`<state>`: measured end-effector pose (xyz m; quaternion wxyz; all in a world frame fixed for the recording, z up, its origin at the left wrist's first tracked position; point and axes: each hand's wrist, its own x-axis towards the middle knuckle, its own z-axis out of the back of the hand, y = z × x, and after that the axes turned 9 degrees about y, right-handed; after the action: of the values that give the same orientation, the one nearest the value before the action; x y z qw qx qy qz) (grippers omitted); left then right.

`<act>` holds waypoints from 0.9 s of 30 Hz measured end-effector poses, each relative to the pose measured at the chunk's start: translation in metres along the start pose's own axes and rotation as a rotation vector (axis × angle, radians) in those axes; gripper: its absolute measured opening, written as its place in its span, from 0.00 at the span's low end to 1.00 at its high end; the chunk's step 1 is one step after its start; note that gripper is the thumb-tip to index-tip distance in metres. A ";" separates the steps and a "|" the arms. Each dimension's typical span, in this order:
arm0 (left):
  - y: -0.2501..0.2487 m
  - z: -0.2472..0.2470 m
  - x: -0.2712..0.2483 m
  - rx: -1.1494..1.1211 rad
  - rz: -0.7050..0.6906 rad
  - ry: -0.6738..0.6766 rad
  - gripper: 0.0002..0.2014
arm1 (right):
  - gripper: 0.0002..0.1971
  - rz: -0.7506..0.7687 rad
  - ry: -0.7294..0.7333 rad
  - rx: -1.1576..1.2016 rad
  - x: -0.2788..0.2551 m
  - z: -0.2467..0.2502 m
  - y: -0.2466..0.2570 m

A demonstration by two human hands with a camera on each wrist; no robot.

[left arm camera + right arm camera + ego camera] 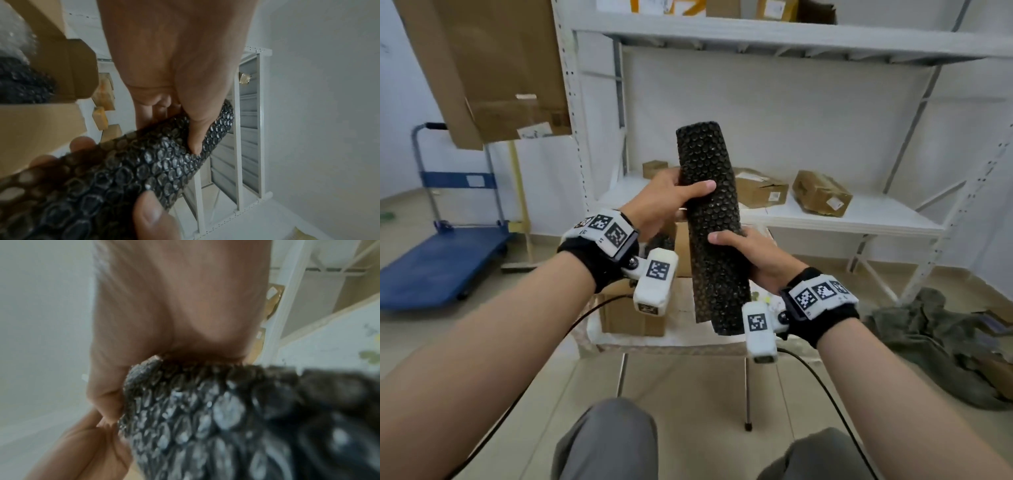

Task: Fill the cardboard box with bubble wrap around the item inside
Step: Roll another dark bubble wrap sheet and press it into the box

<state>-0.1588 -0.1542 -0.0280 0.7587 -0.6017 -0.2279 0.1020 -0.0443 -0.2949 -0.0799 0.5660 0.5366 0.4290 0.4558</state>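
A roll of black bubble wrap (710, 219) stands nearly upright in front of me, held by both hands. My left hand (671, 198) grips its upper part from the left, thumb across the front. My right hand (753, 255) grips it lower down from the right, thumb on the front. The left wrist view shows the roll (144, 162) with my left thumb (197, 138) pressed into it. In the right wrist view the roll (205, 410) is blurred. The open cardboard box (633, 317) sits on a small white table (674, 344) below the hands, with more black bubble wrap (659, 241) inside it; the item inside is hidden.
White metal shelving (825, 219) stands behind the table with several small cardboard parcels (822, 193) on it. A blue platform trolley (441, 260) is at the left. Large flattened cardboard (482, 68) leans at upper left. A dark cloth heap (941, 342) lies on the floor at right.
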 end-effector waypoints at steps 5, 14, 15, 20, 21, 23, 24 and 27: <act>0.004 0.022 -0.007 0.076 0.018 0.029 0.16 | 0.16 0.017 0.114 0.082 0.018 -0.019 -0.003; 0.001 0.059 0.006 0.041 0.017 -0.173 0.24 | 0.24 0.036 0.131 -0.086 0.044 -0.028 -0.002; 0.000 0.062 0.007 0.056 -0.001 -0.168 0.25 | 0.22 0.039 0.129 -0.112 0.047 -0.027 -0.002; 0.001 0.070 0.017 0.465 -0.078 -0.131 0.14 | 0.17 0.075 0.094 -0.238 0.059 -0.024 0.011; 0.002 0.073 0.019 0.553 -0.077 -0.125 0.12 | 0.17 0.083 0.083 -0.258 0.062 -0.024 0.014; 0.001 0.076 0.021 0.573 -0.056 -0.087 0.12 | 0.17 0.096 0.064 -0.285 0.067 -0.024 0.018; -0.001 0.076 0.019 0.526 -0.034 -0.046 0.14 | 0.17 0.101 0.057 -0.292 0.069 -0.023 0.020; 0.003 0.078 0.014 0.444 0.011 0.067 0.22 | 0.15 0.118 0.066 -0.326 0.072 -0.022 0.024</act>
<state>-0.1825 -0.0795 -0.0147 0.8792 -0.4242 -0.1710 0.1337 -0.0510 -0.2193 -0.0565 0.6035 0.4466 0.3355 0.5690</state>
